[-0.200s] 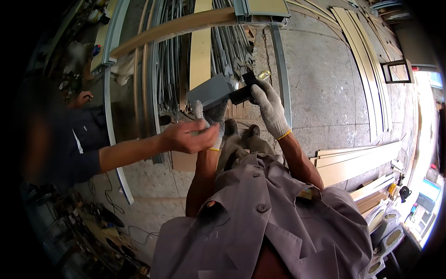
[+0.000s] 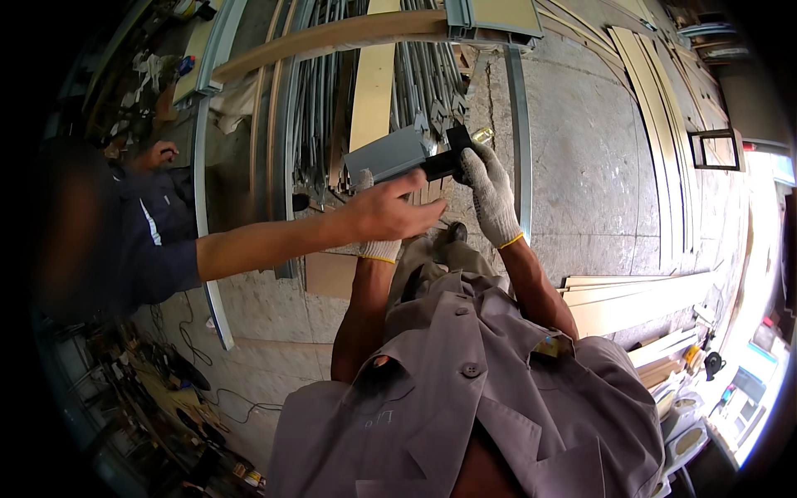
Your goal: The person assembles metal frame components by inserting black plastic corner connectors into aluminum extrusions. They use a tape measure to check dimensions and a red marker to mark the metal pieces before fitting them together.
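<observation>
My right hand [image 2: 492, 195], in a white knit glove with a yellow-edged cuff, is closed on a black angular piece [image 2: 458, 143]. The black piece meets the right end of a grey box-shaped profile [image 2: 387, 154]; whether they are joined I cannot tell. My left hand [image 2: 379, 249], gloved the same way, holds the grey profile from below, a finger showing at its near edge. Across it reaches a co-worker's bare hand [image 2: 390, 209], fingers extended just below the black piece, hiding most of my left hand. Whether that hand touches either piece is unclear.
Beyond my hands lie many thin metal bars [image 2: 423, 79] and a pale yellow board [image 2: 373, 108]. A wooden beam [image 2: 332, 43] crosses the far side, with metal rails [image 2: 520, 141] running toward me. Boards [image 2: 639, 292] lie at right. The co-worker's sleeve [image 2: 158, 236] is at left.
The co-worker's hand has moved right and slightly away from me, toward the black piece, covering more of my left hand. The view has shifted a little; both my hands keep their holds.
</observation>
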Action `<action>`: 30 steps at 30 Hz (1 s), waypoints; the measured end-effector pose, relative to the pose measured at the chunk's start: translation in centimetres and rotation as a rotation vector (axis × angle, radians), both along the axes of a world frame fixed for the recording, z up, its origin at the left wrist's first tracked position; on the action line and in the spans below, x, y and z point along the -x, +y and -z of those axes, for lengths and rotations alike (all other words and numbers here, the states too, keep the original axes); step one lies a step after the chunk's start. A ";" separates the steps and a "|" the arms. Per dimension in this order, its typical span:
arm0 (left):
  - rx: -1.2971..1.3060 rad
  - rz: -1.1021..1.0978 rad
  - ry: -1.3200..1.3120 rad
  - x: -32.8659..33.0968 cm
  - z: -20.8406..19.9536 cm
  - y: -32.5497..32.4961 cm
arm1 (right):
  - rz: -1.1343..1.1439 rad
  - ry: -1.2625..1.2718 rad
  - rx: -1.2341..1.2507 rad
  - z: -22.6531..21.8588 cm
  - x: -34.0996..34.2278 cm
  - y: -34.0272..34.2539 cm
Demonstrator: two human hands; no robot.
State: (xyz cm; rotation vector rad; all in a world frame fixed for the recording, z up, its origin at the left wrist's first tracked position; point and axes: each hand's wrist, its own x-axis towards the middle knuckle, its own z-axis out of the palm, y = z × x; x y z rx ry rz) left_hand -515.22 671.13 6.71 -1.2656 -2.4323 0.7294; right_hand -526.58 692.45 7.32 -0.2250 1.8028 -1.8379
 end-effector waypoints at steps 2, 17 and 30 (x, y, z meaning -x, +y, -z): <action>0.014 0.065 -0.147 1.9 -2.1 0.4 | 0.022 0.011 -0.007 -0.4 -0.5 -1.3; -0.008 -0.339 0.278 -4.5 -2.4 -13.7 | -0.233 0.415 -0.072 -1.9 -5.1 -14.3; 2.310 -0.314 0.024 -9.0 8.3 -13.6 | -0.636 0.139 -0.093 -0.7 -2.9 -18.1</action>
